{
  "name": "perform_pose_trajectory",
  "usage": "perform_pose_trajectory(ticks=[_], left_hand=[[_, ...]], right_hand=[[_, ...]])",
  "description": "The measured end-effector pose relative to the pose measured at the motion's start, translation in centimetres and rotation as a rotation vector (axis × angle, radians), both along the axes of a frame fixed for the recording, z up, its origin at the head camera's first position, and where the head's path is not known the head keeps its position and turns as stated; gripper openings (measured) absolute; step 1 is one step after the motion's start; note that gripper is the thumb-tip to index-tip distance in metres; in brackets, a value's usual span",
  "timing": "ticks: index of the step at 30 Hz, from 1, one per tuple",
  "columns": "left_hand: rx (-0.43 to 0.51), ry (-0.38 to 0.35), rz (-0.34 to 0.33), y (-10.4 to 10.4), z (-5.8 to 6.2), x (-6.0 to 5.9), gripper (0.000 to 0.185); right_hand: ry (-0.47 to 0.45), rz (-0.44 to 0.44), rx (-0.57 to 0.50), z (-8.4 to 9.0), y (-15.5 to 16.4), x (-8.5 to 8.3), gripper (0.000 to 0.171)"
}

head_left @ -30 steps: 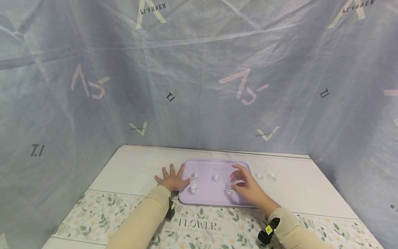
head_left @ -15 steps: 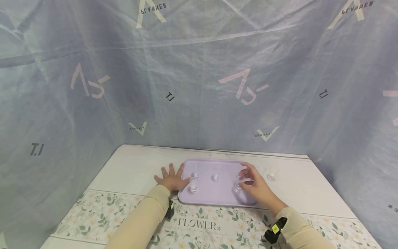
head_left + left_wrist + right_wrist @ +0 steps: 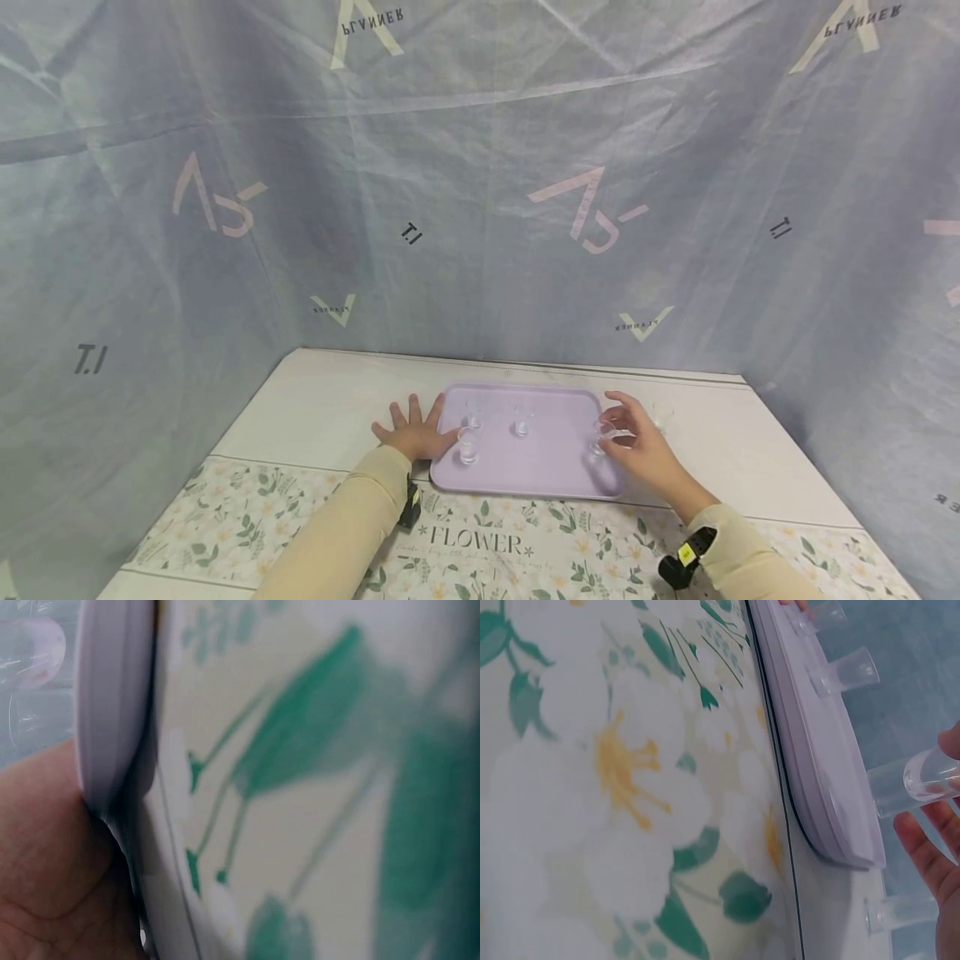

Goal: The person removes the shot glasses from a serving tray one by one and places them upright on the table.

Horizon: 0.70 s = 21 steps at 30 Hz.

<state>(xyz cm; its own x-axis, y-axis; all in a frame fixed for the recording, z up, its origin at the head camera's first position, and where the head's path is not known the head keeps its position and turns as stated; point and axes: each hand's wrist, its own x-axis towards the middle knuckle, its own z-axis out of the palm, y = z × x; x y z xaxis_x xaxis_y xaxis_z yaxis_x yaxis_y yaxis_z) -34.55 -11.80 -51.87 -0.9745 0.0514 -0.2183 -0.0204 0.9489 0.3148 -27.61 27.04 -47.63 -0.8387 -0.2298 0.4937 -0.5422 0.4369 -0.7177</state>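
A grey-blue curtain [image 3: 480, 242] hung behind and on both sides, and on it were printed letters and marks, such as "PLANNER" and "T.I". Below it stood a white table [image 3: 337, 392]. Across its near part went a floral band [image 3: 240, 517], with green leaves, pale flowers and the word "FLOWER". On the table lay a light purple tray [image 3: 517, 475] with rounded corners and a raised rim.

From the near side came two arms in beige sleeves [image 3: 337, 529]. The left hand [image 3: 415, 437] was at the left edge of the tray, its fingers spread wide and its thumb reaching over the rim; it held no glass. The right hand [image 3: 647, 450] was at the right edge of the tray, with a narrow grip. On each wrist was a small black device [image 3: 682, 560].

The smallest things were the clear glasses. The held glass [image 3: 599, 437] was pinched between the thumb and the fingers of the right hand, over the right side of the tray; I could not tell whether its base touched the tray. A near glass [image 3: 468, 450] stood upright just beside the left thumb, a far glass [image 3: 474, 417] stood behind it, and a middle glass [image 3: 521, 423] stood farther to the right, all on the tray. An outer glass [image 3: 660, 414] stood on the table beyond the right hand, partly hidden by it.
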Motion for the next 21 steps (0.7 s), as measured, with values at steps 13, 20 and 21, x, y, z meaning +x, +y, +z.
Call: perform_pose_trajectory(ticks=[13, 20, 21], left_hand=[[-0.008, 0.019, -0.003, -0.2, -0.3, -0.2, 0.095], [-0.015, 0.018, -0.006, -0.1, -0.2, 0.0, 0.093], [-0.017, 0.018, -0.006, -0.1, -0.2, 0.0, 0.093]], right_hand=[[0.029, -0.063, 0.025, 1.7, 1.1, 1.4, 0.075], [0.013, -0.1, 0.053, 0.0, 3.0, 0.3, 0.078], [0.007, -0.104, 0.053, 0.0, 3.2, 0.3, 0.078]])
